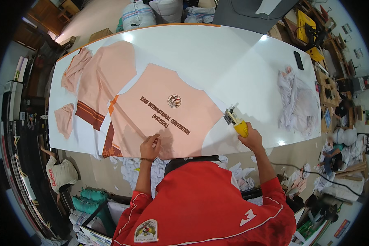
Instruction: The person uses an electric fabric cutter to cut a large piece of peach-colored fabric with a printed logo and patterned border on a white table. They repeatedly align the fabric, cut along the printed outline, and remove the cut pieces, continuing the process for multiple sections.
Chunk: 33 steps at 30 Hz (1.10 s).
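Head view, looking down over the person's red shirt [205, 205]. The left hand [150, 147] rests with curled fingers on the near edge of a peach printed cloth panel [164, 110], pressing it flat against the desk [217, 53]; it grips nothing that can be made out. The right hand [252, 138] is clamped round the yellow handle of a small electric cutter [236, 121], whose metal head sits just ahead of the knuckles at the right edge of the panel. A black cord [315, 174] trails away behind and to the right of this hand. The two hands are well apart, one at each lower corner of the panel.

Below the desk edge, between the forearms and to either side, white paper scraps [129, 170] lie on the floor. Beyond and to the left of the left hand lie more peach cut pieces [102, 74], some with brown and orange stripes. Beyond and to the right of the right hand lies a heap of white offcuts [297, 100], and farther still a dark phone [299, 60]. Bulging sacks [139, 14] stand past the far edge of the desk.
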Motion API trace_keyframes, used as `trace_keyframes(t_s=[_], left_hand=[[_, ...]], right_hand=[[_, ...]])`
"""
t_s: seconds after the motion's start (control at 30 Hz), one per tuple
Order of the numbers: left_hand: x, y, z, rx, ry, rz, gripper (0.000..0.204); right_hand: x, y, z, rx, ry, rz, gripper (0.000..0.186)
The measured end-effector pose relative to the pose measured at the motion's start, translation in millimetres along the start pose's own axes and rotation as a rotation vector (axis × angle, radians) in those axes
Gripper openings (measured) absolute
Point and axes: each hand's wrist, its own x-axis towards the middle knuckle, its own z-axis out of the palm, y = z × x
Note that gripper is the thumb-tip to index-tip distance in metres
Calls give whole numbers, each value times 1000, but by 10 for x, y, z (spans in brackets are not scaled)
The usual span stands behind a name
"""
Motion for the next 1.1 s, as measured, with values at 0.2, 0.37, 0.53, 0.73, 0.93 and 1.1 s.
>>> trace_keyframes(t_s=[0.2, 0.37, 0.53, 0.73, 0.93, 1.1], left_hand=[[-405, -234, -228, 4, 28, -172, 17], [-762, -333, -370, 36, 131, -252, 16], [-1087, -432, -489, 103, 138, -370, 17], [-1478, -613, -516, 96, 164, -572, 22], [-1733, -635, -445, 109, 110, -730, 24], [-1966, -849, -267, 14, 125, -763, 28]], right_hand=[[179, -75, -81, -38, -48, -35, 69], [319, -273, -163, -68, -86, -25, 74], [550, -492, -198, -61, -63, -73, 70], [893, -821, -227, -102, -73, -90, 70], [1248, -1231, -326, -72, -104, -122, 68], [1498, -1506, -450, -92, -121, -197, 68]])
